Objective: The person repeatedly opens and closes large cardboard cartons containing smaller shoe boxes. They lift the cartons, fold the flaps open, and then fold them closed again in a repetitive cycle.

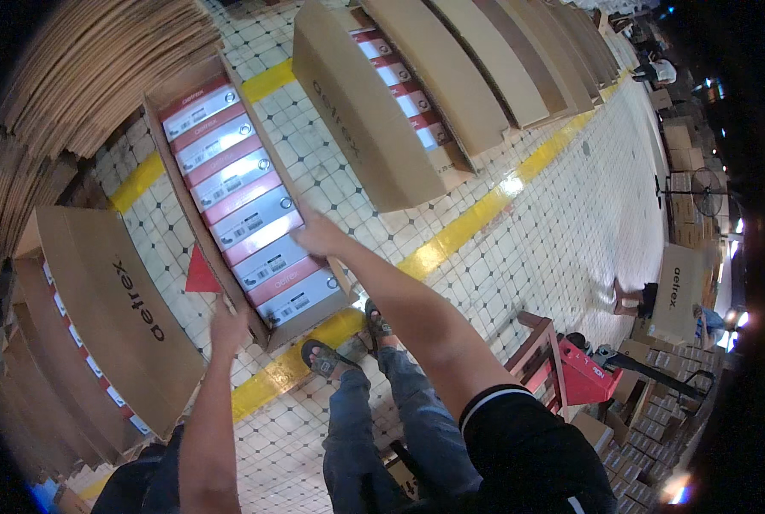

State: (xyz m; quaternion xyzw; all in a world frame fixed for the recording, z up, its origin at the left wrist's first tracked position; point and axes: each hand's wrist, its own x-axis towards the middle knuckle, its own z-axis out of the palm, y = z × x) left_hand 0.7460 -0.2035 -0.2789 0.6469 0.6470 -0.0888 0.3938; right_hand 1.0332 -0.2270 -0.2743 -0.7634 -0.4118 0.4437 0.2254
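A long, open cardboard carton (307, 326) lies in front of me, holding a row of red and white shoe boxes (250, 218). My right hand (318, 234) is closed over the carton's right wall, its fingertips beside the boxes. At the left wall near the close end, my left hand (229, 327) grips the cardboard edge; its fingers are partly hidden and slightly blurred. Just beyond that hand, a red triangular piece (202, 272) shows against the carton's outer side. I cannot make out what it is. A bare strip of cardboard shows at the near end, past the last box.
Flattened cardboard (100, 73) is stacked high at far left. Another filled carton (100, 291) stands left, with a row of open cartons (365, 111) at far right. Yellow lines (451, 244) cross the tiled floor. A red pallet jack (583, 373) stands at right; people work beyond.
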